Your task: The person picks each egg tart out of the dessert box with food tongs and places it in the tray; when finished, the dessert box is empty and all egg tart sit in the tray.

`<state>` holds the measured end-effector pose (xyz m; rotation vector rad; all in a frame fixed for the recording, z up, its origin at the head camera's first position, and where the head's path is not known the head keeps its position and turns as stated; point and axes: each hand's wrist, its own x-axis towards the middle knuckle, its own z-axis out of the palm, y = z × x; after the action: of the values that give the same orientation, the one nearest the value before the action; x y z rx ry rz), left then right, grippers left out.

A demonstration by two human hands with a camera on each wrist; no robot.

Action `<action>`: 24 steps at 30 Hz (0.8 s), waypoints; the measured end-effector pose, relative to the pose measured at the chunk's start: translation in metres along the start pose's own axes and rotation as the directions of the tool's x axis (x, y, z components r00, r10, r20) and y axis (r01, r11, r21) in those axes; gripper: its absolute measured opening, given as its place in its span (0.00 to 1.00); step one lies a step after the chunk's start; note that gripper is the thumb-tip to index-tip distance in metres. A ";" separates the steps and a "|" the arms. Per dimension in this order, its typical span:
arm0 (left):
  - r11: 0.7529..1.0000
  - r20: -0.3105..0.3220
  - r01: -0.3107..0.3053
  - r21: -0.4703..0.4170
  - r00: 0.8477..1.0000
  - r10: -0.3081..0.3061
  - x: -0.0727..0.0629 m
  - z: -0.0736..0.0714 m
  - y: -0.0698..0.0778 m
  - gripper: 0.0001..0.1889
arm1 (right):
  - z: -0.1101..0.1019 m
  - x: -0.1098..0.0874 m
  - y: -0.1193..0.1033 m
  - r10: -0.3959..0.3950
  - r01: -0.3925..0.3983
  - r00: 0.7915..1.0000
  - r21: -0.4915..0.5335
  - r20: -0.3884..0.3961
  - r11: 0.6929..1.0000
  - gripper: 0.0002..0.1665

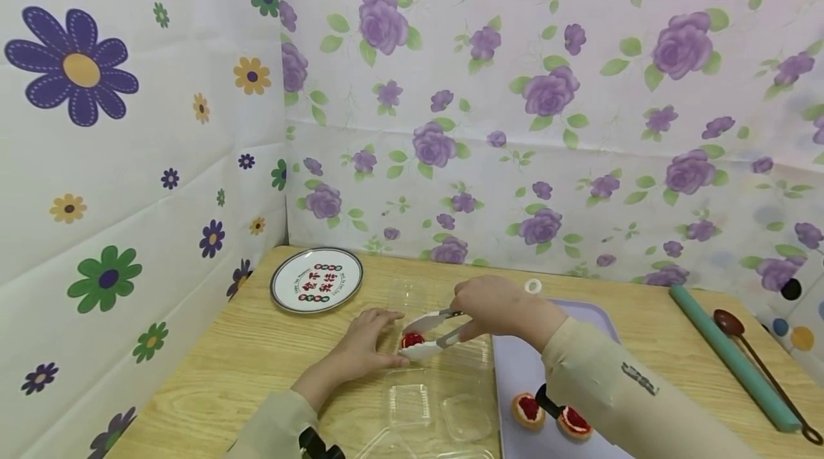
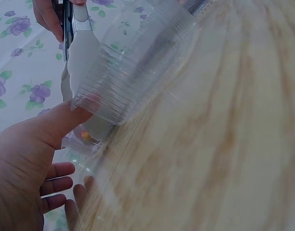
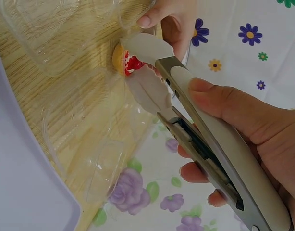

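My right hand (image 1: 498, 307) grips metal tongs (image 3: 210, 139) with white scalloped tips. Between those tips is a small tart (image 1: 413, 339) with a red topping, low over a clear plastic container (image 1: 408, 294); whether it touches the bottom cannot be seen. My left hand (image 1: 363, 344) is spread at the container's left side. In the left wrist view its thumb (image 2: 66, 118) touches the clear wall, and several loosely bent fingers (image 2: 57, 186) stay below. Two similar tarts (image 1: 528, 410) sit on the lilac tray (image 1: 508, 373), partly under my right forearm.
Other clear containers (image 1: 409, 405) lie near me on the wooden table (image 1: 212, 373). A white plate (image 1: 317, 280) with red lettering is at the back left. Behind the tray lies a small white ring (image 1: 533, 287). At right are a green roll (image 1: 734, 355) and a brown ladle (image 1: 729, 323).
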<state>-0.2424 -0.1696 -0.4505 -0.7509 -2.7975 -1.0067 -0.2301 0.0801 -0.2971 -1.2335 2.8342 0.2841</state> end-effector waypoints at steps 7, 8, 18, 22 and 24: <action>1.000 -0.009 0.002 -0.002 1.000 -0.002 0.001 0.002 0.000 0.45 | -0.001 -0.001 0.000 -0.009 0.009 1.000 -0.030 -0.006 1.000 0.17; 1.000 -0.012 0.002 -0.005 1.000 -0.002 0.001 0.002 0.000 0.45 | -0.002 -0.002 0.000 -0.010 0.010 1.000 -0.041 -0.007 0.999 0.18; 1.000 -0.041 -0.004 0.023 0.999 0.005 0.002 0.003 -0.001 0.45 | -0.019 -0.013 0.003 -0.004 0.000 0.999 -0.097 -0.035 0.995 0.21; 1.000 -0.045 -0.015 0.022 0.999 0.016 0.002 0.003 0.000 0.45 | -0.027 -0.021 0.006 0.012 -0.017 0.998 -0.090 -0.057 0.996 0.21; 1.000 -0.046 -0.016 0.027 0.999 0.017 0.002 0.002 -0.001 0.44 | -0.032 -0.025 0.007 0.012 -0.019 0.997 -0.099 -0.075 0.995 0.20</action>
<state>-0.2442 -0.1676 -0.4522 -0.7363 -2.7554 -0.9693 -0.2171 0.0976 -0.2620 -1.2662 2.9266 0.3929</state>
